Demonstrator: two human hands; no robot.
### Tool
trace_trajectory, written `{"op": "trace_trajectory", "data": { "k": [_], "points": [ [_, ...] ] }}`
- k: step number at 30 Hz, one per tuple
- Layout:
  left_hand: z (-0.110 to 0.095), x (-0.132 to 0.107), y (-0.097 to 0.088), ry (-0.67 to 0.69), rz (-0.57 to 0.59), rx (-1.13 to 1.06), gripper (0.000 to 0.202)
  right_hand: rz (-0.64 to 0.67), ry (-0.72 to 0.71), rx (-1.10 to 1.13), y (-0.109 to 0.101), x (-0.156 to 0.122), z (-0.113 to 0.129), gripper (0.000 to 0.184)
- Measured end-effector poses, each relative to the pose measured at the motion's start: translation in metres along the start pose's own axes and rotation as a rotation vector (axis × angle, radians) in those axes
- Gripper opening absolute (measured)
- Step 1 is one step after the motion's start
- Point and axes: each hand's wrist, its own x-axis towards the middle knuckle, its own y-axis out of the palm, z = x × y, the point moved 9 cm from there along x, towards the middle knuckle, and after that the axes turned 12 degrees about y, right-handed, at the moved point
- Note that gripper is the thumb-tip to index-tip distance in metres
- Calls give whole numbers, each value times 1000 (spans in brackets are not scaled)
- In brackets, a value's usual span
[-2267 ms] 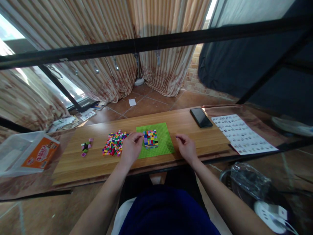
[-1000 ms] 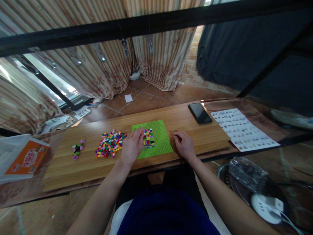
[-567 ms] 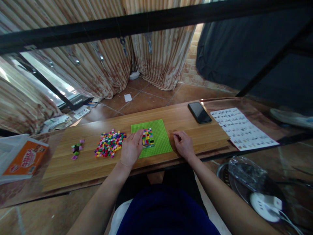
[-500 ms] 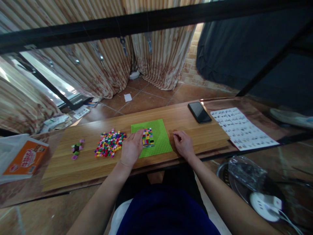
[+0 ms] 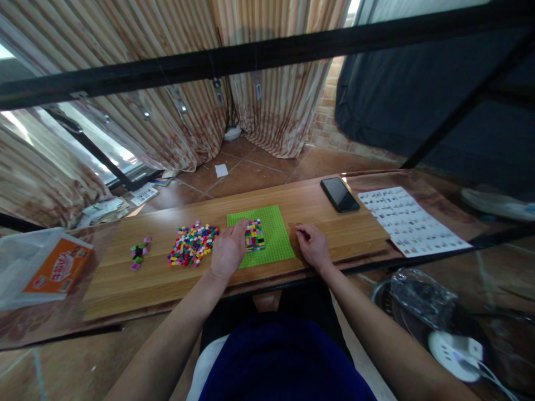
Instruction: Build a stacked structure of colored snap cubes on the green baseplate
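Observation:
A green studded baseplate [image 5: 276, 234] lies on the wooden board, bearing a squarish layered block of multicoloured toy bricks [image 5: 256, 236]. My left hand [image 5: 228, 249] is over the left side of that block, fingers together and tips at its upper left edge. It covers part of the block and the plate; anything between its fingertips is hidden. Just off the plate's right edge, my right hand [image 5: 314, 246] rests on the board with its fingers curled and thumb against them. What it may hold cannot be made out. A pile of loose small bricks [image 5: 193, 245] lies left of my left hand.
A few joined pink, black and green bricks [image 5: 139, 252] lie further left, before a clear plastic box [image 5: 31, 256] with an orange label. A black phone [image 5: 340, 194] and a printed picture sheet [image 5: 412, 220] lie to the right. A dark metal bar [image 5: 267, 51] crosses beyond the board.
The camera view has shifted slightly, so the board's left side appears further right. Both hands keep nearly the same places and poses; the block looks unchanged.

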Motion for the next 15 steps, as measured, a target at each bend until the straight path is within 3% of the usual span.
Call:
{"op": "trace_trajectory", "data": {
  "k": [4, 6, 8, 11, 15],
  "points": [
    [6, -4, -26, -126, -158, -179, 33, -56, 241, 312, -11, 0, -11, 20],
    [8, -14, -35, -220, -246, -323, 31, -29, 352, 494, -8, -10, -4, 22],
    [5, -27, -32, -316, -276, -525, 28, 87, 405, 647, 5, -27, 17, 23],
    [-13, -45, -14, -401, -202, -835, 25, 267, 423, 800, 24, -58, 58, 21],
    [-29, -61, -6, -507, -159, -1037, 17, 398, 447, 902, 44, -89, 91, 19]
  ]
}}
